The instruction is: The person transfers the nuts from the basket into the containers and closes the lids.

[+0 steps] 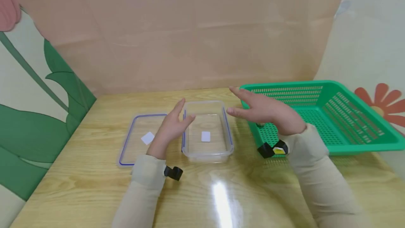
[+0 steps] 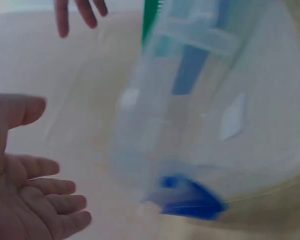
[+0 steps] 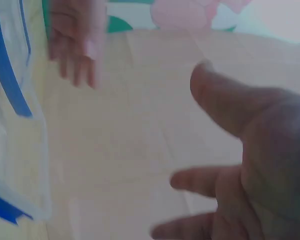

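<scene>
A clear plastic food container [image 1: 208,152] with blue side clips stands uncovered on the table, a white square label [image 1: 205,136] showing in its base. My left hand [image 1: 172,124], fingers extended and thumb apart, hovers by its left side, over the edge of the lid. My right hand [image 1: 265,110] is raised on the container's right, in front of the green basket, fingers spread. Neither hand holds anything. Left of the container lies its clear lid [image 1: 134,150] with a blue seal and a white label, partly covered by my left hand and sleeve.
A green plastic basket [image 1: 364,147] with slotted walls takes up the right side of the wooden table [image 1: 79,185]. Something small in its near left corner is mostly hidden by my right hand. Behind the table hangs a pinkish-brown sheet [image 1: 196,38].
</scene>
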The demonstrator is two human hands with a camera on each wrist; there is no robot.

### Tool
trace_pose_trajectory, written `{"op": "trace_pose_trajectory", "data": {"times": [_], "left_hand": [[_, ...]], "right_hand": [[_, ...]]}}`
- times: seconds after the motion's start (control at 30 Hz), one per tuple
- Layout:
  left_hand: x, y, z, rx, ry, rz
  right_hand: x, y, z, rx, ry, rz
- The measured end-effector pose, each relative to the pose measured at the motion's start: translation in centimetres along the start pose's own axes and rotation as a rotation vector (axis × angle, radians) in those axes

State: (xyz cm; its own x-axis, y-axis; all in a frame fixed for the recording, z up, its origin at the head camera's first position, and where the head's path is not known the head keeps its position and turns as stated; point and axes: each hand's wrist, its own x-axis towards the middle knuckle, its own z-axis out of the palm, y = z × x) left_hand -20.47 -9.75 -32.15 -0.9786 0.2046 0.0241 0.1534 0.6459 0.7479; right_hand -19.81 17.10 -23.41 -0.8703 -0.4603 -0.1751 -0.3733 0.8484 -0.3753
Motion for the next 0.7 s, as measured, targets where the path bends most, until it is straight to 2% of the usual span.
{"op": "trace_pose_trajectory", "data": {"times": [0.13,0.3,0.37,0.53,0.7], "left_hand": [[0.2,-1.8,1.1,-0.288,0.102,-0.058],[0.3,-3.2,2.7,-0.593,0.220,-0.144],[0.3,-3.7,3.4,-0.682,0.235,-0.168],[0.4,-4.5,4.8,-0.876,0.273,-0.162],[0.4,-4.7,5.8,-1.005,0.330,-0.134]], "right_hand": [[-0.7,1.5,-1.8,0.089,-0.084,-0.069],[-1.2,3.7,-3.0,0.208,-0.135,-0.126],[-1.3,4.7,-3.3,0.231,-0.125,-0.163],[-1.3,7.3,-3.7,0.285,-0.101,-0.214],[-1.1,10.1,-3.8,0.319,-0.073,-0.246]]}}
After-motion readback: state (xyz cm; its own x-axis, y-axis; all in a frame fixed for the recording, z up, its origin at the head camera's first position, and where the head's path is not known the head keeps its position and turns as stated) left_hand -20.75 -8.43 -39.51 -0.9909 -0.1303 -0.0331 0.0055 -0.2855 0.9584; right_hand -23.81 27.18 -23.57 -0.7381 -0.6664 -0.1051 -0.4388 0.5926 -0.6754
